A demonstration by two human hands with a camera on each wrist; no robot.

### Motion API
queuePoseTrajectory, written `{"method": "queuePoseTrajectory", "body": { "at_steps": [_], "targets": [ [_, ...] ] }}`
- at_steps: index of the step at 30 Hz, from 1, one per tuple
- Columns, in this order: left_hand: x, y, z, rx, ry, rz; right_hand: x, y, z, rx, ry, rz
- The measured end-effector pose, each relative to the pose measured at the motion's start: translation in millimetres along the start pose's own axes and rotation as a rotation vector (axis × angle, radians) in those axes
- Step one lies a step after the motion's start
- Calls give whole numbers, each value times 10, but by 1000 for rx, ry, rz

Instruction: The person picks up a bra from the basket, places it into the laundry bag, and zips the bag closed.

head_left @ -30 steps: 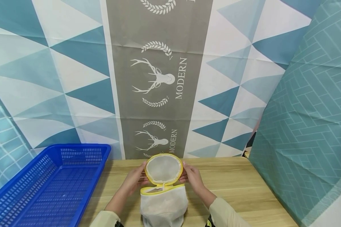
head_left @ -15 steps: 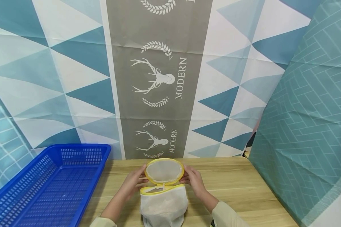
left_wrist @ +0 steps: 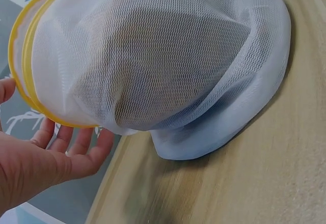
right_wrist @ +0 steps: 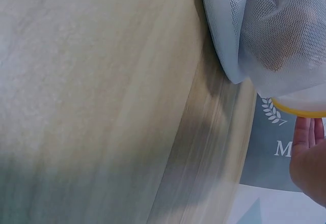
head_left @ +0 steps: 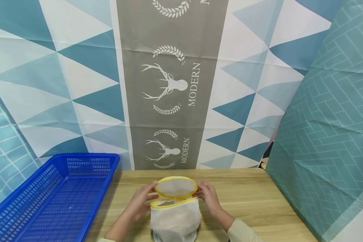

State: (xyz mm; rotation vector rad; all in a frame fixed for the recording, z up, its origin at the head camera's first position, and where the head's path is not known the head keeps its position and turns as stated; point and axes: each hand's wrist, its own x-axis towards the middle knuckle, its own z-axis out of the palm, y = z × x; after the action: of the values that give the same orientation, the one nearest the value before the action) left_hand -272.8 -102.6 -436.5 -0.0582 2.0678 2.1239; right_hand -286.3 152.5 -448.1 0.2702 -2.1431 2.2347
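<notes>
A white mesh laundry bag [head_left: 175, 220] with yellow trim stands on the table at the front middle of the head view. Its round lid [head_left: 176, 187] is folded back from the opening and tilted, joined at the near side. My left hand [head_left: 140, 201] holds the lid's left edge, with the thumb at the yellow rim and the other fingers along the bag's side in the left wrist view. At the lid's right edge, my right hand [head_left: 210, 199] grips the rim; its thumb is hidden in the right wrist view. Something brownish [left_wrist: 168, 56] shows through the mesh.
A large blue plastic basket [head_left: 116, 164] stands on the left. The wooden table [head_left: 245, 198] extends to the right of the bag and ends at a patterned cloth backdrop [head_left: 166, 114]. A teal cloth [head_left: 329, 141] hangs along the right side.
Both hands have tipped the lid down toward the bag's opening, so it looks flatter. The bag's body has stayed in place, and the head view has shifted slightly.
</notes>
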Motion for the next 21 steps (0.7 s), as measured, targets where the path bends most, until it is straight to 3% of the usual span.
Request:
{"method": "queuePoseTrajectory", "body": {
  "at_steps": [10,21],
  "targets": [
    [-51,10,26,-35,-27,1,-32,8,-5,-42,-9,-6],
    [-58,-24,23,12,-36,14,-36,36,33,-135,35,-6]
  ]
}}
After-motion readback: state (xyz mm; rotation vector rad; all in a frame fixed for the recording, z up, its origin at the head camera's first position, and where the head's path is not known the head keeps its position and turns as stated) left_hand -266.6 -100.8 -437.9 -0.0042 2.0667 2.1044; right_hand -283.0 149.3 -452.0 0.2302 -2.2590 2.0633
